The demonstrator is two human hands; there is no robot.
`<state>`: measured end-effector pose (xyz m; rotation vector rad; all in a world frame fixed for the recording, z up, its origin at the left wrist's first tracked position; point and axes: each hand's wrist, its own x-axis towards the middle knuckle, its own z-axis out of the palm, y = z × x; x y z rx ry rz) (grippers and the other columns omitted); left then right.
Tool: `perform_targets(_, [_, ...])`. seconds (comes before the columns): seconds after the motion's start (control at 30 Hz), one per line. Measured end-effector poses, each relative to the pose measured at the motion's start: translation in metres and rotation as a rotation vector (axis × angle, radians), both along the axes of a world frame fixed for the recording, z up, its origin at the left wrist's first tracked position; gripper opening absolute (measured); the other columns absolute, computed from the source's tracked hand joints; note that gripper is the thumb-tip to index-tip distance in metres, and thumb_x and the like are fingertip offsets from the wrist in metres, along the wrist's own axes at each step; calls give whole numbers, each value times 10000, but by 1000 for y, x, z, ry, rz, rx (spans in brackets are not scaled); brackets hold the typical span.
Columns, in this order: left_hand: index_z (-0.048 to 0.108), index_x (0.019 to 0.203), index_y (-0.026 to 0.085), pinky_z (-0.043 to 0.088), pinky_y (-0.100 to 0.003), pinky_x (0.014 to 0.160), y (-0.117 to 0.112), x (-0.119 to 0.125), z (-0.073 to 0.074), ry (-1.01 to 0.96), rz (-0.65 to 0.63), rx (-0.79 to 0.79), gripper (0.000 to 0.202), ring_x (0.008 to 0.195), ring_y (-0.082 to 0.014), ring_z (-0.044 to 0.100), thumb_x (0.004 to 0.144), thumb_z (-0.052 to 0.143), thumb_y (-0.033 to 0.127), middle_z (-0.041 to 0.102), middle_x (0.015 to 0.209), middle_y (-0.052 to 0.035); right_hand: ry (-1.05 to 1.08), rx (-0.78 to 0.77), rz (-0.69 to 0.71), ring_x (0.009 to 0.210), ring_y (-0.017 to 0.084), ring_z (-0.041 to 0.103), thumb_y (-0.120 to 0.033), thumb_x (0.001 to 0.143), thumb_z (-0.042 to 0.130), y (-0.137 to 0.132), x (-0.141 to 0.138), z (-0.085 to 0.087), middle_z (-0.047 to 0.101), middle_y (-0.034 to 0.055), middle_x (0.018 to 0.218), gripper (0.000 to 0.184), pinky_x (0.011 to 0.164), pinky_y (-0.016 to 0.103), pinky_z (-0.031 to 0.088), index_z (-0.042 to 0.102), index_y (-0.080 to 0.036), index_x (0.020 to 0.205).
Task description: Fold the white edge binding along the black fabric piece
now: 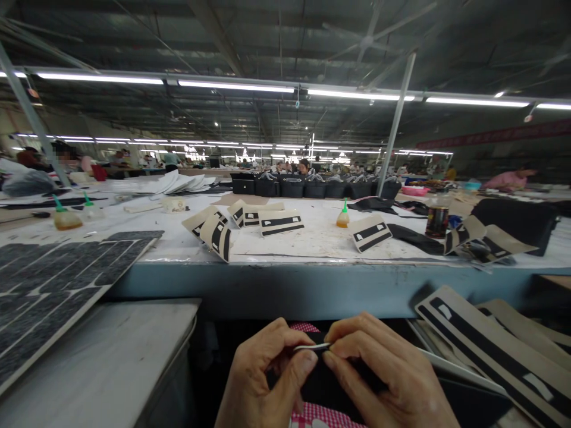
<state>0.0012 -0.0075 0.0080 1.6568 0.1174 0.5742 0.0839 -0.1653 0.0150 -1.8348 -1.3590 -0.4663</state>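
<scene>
My left hand (263,377) and my right hand (383,371) meet low in the middle of the view, below the workbench edge. Both pinch a thin black piece with a pale edge (317,347) between thumbs and forefingers. The piece runs down dark between my hands over red-and-white checked cloth (319,416) on my lap. To the right, beige cards with black strips (495,345) lie stacked close to my right hand.
A blue-edged workbench (312,279) crosses ahead, carrying beige cards with black strips (281,222), glue bottles (342,215), a dark jar (437,219) and black bags (292,187). A board of dark cut pieces (53,279) lies at left over a white surface (102,362). People work far behind.
</scene>
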Motion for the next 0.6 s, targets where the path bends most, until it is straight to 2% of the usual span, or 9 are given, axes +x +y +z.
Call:
perform_targets(0.1, [774, 659, 205, 352, -214, 546, 4, 6, -3, 4, -16, 170, 176, 561, -112, 467, 807, 703, 270, 479, 632, 25, 13, 13, 14, 816, 162, 681, -48, 945, 565, 5, 4, -4, 709, 33, 889, 185, 721, 263, 537, 610, -193, 840])
perform_targets(0.2, [750, 615, 189, 354, -231, 599, 10, 11, -10, 69, -28, 155, 270, 612, -132, 473, 852, 645, 266, 476, 639, 15, 80, 5, 47, 841, 167, 712, -74, 938, 612, 3, 13, -12, 752, 30, 939, 167, 776, 258, 579, 692, -200, 864])
perform_targets(0.27, [755, 644, 182, 350, -232, 601, 17, 11, -15, 111, 2, 101, 244, 624, -136, 475, 843, 654, 283, 492, 652, 14, 96, -33, 48, 981, 179, 730, -105, 930, 663, -4, 19, -18, 762, 34, 1130, 196, 902, 251, 587, 741, -237, 1052])
perform_targets(0.37, [727, 632, 175, 349, -224, 590, 26, 7, -17, 157, 83, 35, 259, 629, -135, 467, 838, 678, 324, 473, 668, 19, 64, -59, 10, 1113, 189, 706, -124, 931, 675, -19, 26, -22, 708, 27, 1300, 401, 985, 250, 566, 655, -285, 1298])
perform_targets(0.43, [724, 638, 181, 352, -218, 580, 29, 1, -13, 151, 119, 34, 264, 632, -134, 461, 841, 691, 346, 458, 677, 20, 57, -80, 17, 1038, 181, 727, -123, 942, 661, -26, 27, -18, 740, 22, 1207, 365, 916, 240, 593, 659, -284, 1270])
perform_targets(0.5, [733, 649, 190, 351, -217, 563, 28, -4, -8, 112, 116, 65, 259, 620, -134, 464, 845, 698, 356, 472, 673, 15, 58, -95, 39, 891, 167, 735, -144, 957, 661, -27, 27, -11, 757, 13, 1026, 233, 792, 226, 601, 693, -261, 1156])
perform_targets(0.6, [752, 667, 202, 368, -225, 554, 24, -11, -1, 55, 82, 90, 250, 608, -147, 503, 854, 691, 356, 543, 675, -5, 86, -95, 25, 732, 141, 689, -185, 979, 647, -24, 26, -1, 694, -10, 853, 73, 672, 219, 554, 696, -240, 979])
